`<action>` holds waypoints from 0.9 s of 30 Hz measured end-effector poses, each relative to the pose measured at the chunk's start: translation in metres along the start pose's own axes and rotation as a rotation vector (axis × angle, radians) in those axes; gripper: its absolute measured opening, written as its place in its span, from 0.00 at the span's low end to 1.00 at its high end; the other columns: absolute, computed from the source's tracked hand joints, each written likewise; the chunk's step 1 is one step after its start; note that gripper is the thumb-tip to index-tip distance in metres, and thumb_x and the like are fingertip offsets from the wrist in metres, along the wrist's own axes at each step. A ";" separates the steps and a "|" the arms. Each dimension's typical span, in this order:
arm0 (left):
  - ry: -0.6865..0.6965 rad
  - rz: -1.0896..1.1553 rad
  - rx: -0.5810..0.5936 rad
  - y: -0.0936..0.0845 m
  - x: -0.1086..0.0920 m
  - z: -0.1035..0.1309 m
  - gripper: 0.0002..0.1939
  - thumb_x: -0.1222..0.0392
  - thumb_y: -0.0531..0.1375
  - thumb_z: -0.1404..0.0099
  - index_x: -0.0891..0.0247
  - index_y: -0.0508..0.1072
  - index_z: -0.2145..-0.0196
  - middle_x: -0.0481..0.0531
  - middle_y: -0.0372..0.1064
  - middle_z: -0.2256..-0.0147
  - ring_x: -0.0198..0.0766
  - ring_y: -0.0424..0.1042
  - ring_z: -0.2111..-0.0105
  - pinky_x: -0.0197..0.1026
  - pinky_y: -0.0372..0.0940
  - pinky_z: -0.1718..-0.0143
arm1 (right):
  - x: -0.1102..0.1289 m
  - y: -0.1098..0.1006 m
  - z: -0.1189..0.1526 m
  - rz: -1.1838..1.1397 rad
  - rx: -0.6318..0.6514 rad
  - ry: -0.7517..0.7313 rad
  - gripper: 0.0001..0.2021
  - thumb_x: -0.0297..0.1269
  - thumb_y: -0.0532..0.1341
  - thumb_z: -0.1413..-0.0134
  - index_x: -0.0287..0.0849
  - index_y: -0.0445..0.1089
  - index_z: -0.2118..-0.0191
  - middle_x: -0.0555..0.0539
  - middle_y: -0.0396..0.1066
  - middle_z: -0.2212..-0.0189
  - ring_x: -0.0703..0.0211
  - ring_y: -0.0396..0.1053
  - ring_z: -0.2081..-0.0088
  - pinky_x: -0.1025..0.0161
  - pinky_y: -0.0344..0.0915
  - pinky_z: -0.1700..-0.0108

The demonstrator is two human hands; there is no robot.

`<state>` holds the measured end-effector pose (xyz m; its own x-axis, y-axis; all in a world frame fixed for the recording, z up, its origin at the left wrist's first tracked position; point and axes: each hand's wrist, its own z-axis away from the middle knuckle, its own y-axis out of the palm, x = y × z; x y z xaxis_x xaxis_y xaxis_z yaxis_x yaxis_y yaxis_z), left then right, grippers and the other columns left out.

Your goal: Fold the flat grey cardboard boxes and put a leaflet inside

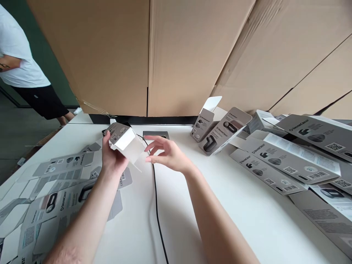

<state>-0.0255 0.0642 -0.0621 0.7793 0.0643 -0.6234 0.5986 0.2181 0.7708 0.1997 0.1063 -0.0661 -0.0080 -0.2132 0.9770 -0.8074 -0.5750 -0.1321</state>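
My left hand (pixel 114 159) grips a small grey-and-white cardboard box (pixel 121 135), tilted above the table left of the middle. An end of the box with a loose white flap (pixel 134 148) faces my right hand (pixel 167 154). That hand hovers just right of the flap, its fingers apart and nothing in them. Under the left forearm lie flat, unfolded printed box blanks (pixel 71 205). A black cable (pixel 156 190) runs across the white table between the two arms.
Two boxes, one with its lid up (pixel 203 124) and one printed with earbuds (pixel 225 131), stand behind on the right. Folded boxes (pixel 294 157) pile up at far right. Large brown cartons (pixel 187 55) wall the back. A person (pixel 24 62) stands at far left.
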 end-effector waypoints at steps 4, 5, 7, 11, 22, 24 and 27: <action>0.043 0.002 0.035 0.000 0.002 0.004 0.25 0.32 0.74 0.30 0.54 0.85 0.49 0.58 0.88 0.48 0.63 0.85 0.38 0.57 0.84 0.43 | -0.022 0.012 -0.011 -0.132 0.039 0.017 0.49 0.55 0.90 0.55 0.43 0.77 0.30 0.46 0.85 0.59 0.55 0.81 0.64 0.58 0.83 0.67; 0.040 -0.005 0.050 0.001 0.002 0.006 0.26 0.31 0.74 0.31 0.54 0.85 0.49 0.59 0.88 0.47 0.65 0.85 0.38 0.58 0.85 0.44 | -0.024 0.017 -0.012 -0.161 0.031 0.015 0.48 0.55 0.90 0.55 0.44 0.77 0.31 0.47 0.85 0.59 0.55 0.81 0.64 0.59 0.83 0.69; 0.031 -0.018 0.078 0.003 0.003 0.008 0.28 0.29 0.72 0.31 0.54 0.85 0.49 0.60 0.88 0.45 0.68 0.85 0.38 0.62 0.85 0.45 | -0.021 0.023 -0.012 -0.209 0.006 0.010 0.46 0.53 0.90 0.57 0.46 0.76 0.34 0.49 0.83 0.59 0.56 0.80 0.64 0.61 0.82 0.71; 0.032 -0.031 0.109 0.008 0.004 0.012 0.30 0.27 0.69 0.29 0.54 0.85 0.48 0.60 0.87 0.44 0.70 0.85 0.38 0.62 0.86 0.47 | -0.005 0.027 -0.010 -0.255 -0.040 0.002 0.40 0.51 0.92 0.63 0.48 0.77 0.45 0.51 0.80 0.57 0.58 0.78 0.64 0.62 0.80 0.74; 0.011 -0.124 0.161 0.040 0.004 0.036 0.30 0.28 0.66 0.29 0.56 0.83 0.49 0.61 0.85 0.49 0.66 0.87 0.44 0.54 0.87 0.58 | 0.018 0.050 -0.004 -0.328 -0.118 0.063 0.35 0.47 0.85 0.49 0.53 0.58 0.53 0.59 0.80 0.75 0.55 0.82 0.76 0.64 0.75 0.75; 0.014 -0.150 0.202 0.043 0.004 0.038 0.30 0.27 0.67 0.30 0.55 0.83 0.48 0.61 0.85 0.48 0.66 0.88 0.45 0.54 0.87 0.59 | 0.019 0.050 -0.004 -0.312 -0.143 0.052 0.32 0.45 0.82 0.46 0.54 0.57 0.53 0.62 0.78 0.77 0.55 0.81 0.77 0.63 0.76 0.75; 0.029 -0.127 0.205 0.041 0.002 0.037 0.32 0.26 0.70 0.32 0.56 0.82 0.48 0.61 0.85 0.47 0.65 0.86 0.42 0.53 0.87 0.57 | 0.024 0.048 -0.002 -0.323 -0.075 0.057 0.28 0.45 0.80 0.41 0.53 0.59 0.51 0.60 0.80 0.75 0.55 0.84 0.74 0.62 0.79 0.71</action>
<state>0.0077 0.0372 -0.0264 0.6915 0.0771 -0.7183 0.7189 0.0246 0.6947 0.1598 0.0754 -0.0484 0.2239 0.0162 0.9745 -0.8146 -0.5459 0.1962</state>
